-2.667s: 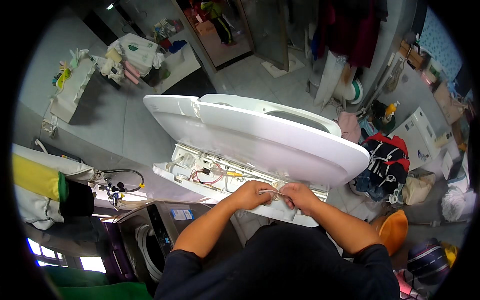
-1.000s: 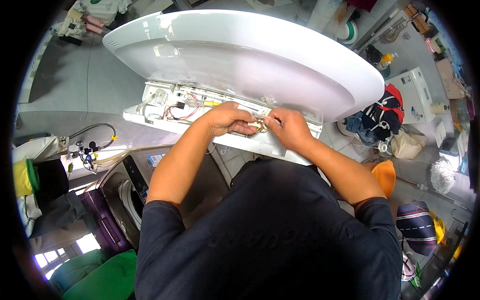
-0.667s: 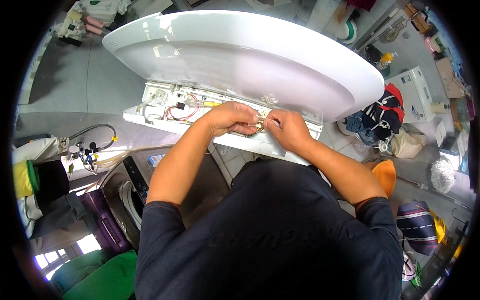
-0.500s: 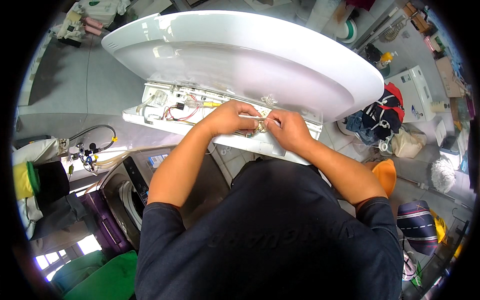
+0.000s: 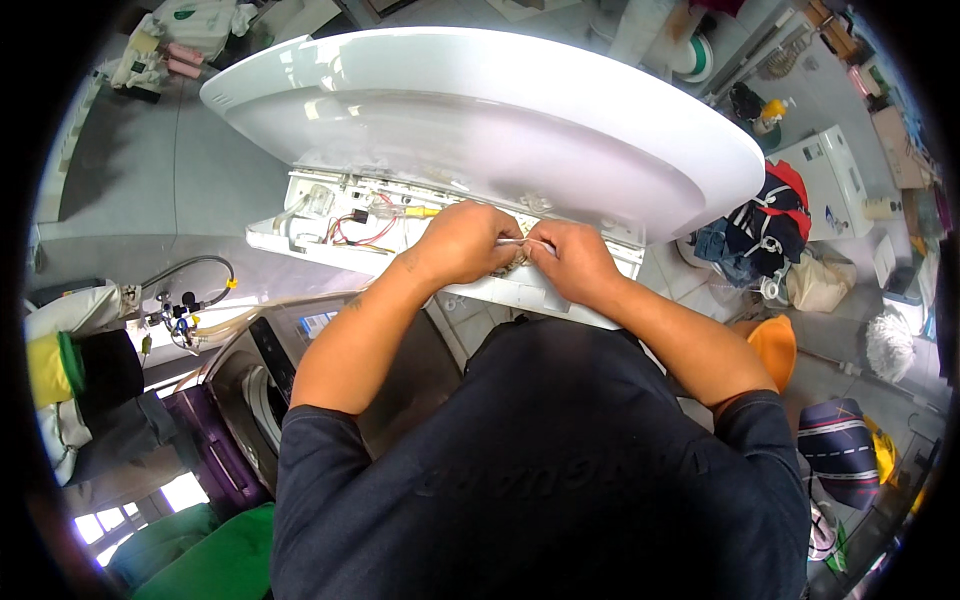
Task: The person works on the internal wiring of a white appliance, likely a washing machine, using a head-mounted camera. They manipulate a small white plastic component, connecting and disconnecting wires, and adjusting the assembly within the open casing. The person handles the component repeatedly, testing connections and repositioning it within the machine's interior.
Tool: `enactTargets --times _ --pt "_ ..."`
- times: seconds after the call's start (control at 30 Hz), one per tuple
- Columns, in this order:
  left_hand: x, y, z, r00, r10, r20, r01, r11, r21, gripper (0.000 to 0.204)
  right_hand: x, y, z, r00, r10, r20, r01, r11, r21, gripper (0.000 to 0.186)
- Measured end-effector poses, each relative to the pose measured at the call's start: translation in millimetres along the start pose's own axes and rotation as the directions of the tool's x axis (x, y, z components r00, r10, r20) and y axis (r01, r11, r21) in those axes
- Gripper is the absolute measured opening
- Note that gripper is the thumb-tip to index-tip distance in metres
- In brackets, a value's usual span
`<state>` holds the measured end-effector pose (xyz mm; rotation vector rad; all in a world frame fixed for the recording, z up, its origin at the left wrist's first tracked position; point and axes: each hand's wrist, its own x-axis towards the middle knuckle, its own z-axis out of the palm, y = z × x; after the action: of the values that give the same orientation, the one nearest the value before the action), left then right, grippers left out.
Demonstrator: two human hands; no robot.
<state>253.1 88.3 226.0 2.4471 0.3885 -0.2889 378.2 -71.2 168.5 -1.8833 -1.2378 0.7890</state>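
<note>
A big white appliance lid (image 5: 480,110) stands raised above an open white control housing (image 5: 300,235) with red and yellow wires (image 5: 375,222) inside. My left hand (image 5: 462,243) and my right hand (image 5: 574,262) meet over the housing's middle. Both pinch a thin white wire bundle (image 5: 525,242) stretched between them, with a small connector part half hidden under the fingers. My forearms reach up from my dark shirt.
A front-loading washer (image 5: 250,385) sits at lower left, with hoses and valves (image 5: 180,300) beside it. Bags and clothes (image 5: 755,235), a white box (image 5: 825,185) and an orange object (image 5: 770,345) crowd the right. Green cloth (image 5: 200,550) lies at bottom left.
Since 2.7 s ago my head has leaned closer over the housing. In the last second my hands stayed together on the wires, shifting only slightly.
</note>
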Motion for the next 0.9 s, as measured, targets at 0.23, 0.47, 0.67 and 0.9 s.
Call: enactTargets --times 0.23,0.47,0.67,0.9 --pt "0.0 -3.0 14.6 0.991 0.039 -0.127 -0.025 0.994 0.110 0.016 -0.3 0.7 -4.8 0.999 -0.029 0.013 0.030 0.999 -0.039 0.019" --pt "-3.6 0.8 14.3 0.995 0.033 -0.092 -0.029 0.998 0.050 0.017 -1.1 9.3 0.8 0.996 -0.083 0.015 0.084 0.992 -0.090 0.020" --pt "-1.7 -13.9 31.3 0.960 0.178 -0.214 -0.165 0.983 0.077 0.012 0.5 17.7 5.7 0.991 -0.132 0.028 0.135 0.981 -0.143 0.020" --pt "-5.2 -13.7 29.3 0.942 0.251 -0.225 -0.244 0.968 0.056 0.014 -0.7 14.4 -0.6 0.984 -0.166 0.060 0.174 0.970 -0.169 0.019"
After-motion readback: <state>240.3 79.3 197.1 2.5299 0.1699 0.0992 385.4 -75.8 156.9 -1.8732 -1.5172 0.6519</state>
